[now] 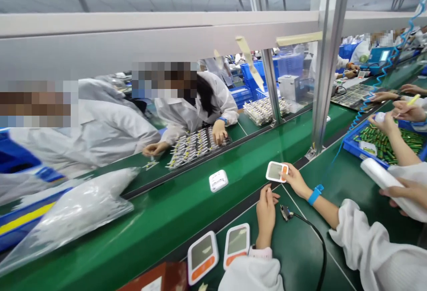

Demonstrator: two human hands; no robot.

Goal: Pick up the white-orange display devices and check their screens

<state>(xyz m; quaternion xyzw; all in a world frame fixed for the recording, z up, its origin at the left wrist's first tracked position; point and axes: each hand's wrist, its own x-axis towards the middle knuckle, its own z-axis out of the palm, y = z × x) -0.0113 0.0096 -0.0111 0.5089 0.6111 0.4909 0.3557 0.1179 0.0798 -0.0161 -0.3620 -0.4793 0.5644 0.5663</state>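
My right hand [295, 179] is closed on a small white monitor [276, 171] with a grey screen and an orange button, held at the near edge of the green conveyor belt [187, 211]. A blue strap [315, 194] circles that wrist. My left hand [266, 211] rests just below it at the belt's edge, fingers curled together with nothing visible in them. A black cable plug [285, 213] lies beside it. Two more white monitors [203, 256] [236, 245] lie near my left sleeve.
A white unit [218, 180] rides on the belt. A clear plastic bag [76, 211] lies at the left. Across the belt, people in white coats handle trays of parts [196, 145]. At the right, other hands work over a blue bin of green cells [383, 142] and hold a white roll [390, 184].
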